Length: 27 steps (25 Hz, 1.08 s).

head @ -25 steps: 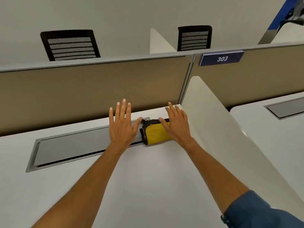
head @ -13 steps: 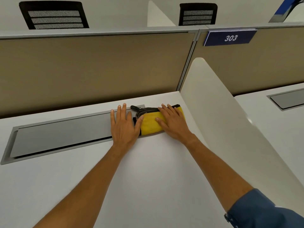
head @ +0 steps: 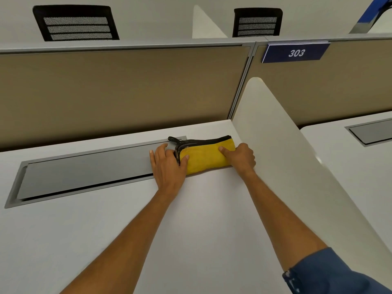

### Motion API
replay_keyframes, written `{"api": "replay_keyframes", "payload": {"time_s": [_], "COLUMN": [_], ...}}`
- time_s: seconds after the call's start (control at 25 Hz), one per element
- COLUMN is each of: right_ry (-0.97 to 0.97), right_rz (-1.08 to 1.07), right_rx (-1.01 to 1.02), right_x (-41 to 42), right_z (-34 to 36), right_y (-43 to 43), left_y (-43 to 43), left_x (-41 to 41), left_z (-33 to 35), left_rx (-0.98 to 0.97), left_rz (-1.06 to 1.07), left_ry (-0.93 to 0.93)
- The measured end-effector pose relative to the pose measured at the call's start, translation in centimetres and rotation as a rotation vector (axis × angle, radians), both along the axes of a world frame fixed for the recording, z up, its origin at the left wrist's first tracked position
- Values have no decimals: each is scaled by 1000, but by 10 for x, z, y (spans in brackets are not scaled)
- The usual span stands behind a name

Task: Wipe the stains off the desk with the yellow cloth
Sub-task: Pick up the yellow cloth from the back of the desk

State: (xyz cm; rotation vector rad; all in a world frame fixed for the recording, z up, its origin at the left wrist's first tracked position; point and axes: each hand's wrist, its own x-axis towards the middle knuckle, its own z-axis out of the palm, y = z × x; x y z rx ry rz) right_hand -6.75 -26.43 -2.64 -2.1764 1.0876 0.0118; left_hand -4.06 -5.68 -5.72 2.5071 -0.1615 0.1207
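A folded yellow cloth (head: 203, 158) with a dark trim lies at the back right of the white desk (head: 191, 219), beside the side divider. My left hand (head: 167, 166) grips its left end, thumb on top and fingers curled around the dark edge. My right hand (head: 241, 158) closes on its right end, thumb pressed onto the yellow fabric. I see no stains on the visible desk surface.
A grey cable-tray lid (head: 84, 172) is set into the desk, left of the cloth. A tan partition (head: 118, 92) runs along the back. A white side divider (head: 286, 162) bounds the right. A blue 303 sign (head: 296, 53) and two black chair backs (head: 74, 23) stand beyond.
Both hands went from lying flat beside and on the cloth to curling their fingers around its two ends. The view has shifted slightly closer and downward.
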Motion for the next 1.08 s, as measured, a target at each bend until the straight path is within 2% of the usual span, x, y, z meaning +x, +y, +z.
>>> {"api": "replay_keyframes", "payload": {"time_s": [0.12,0.32,0.56,0.8,1.08], "right_ry": [-4,-54,-118,-174,-159], "right_rz": [13,55,110,131,135], "right_rx": [17,-107,-263,-403,-492], "right_x": [3,-3,-33,-118,-269], "right_z": [1,5,43,85,133], "right_y": [-3,2,15,50,97], "left_y": [-6,-8,2,29,75], "left_x": [-1,-8,-36,-110,-246], "left_z": [4,16,44,81,124], "left_rx": [-43,-56,-6,-54,-61], "left_rz": [42,78,81,47,3], "left_ry": [4,-8,-72,-96,-97]}}
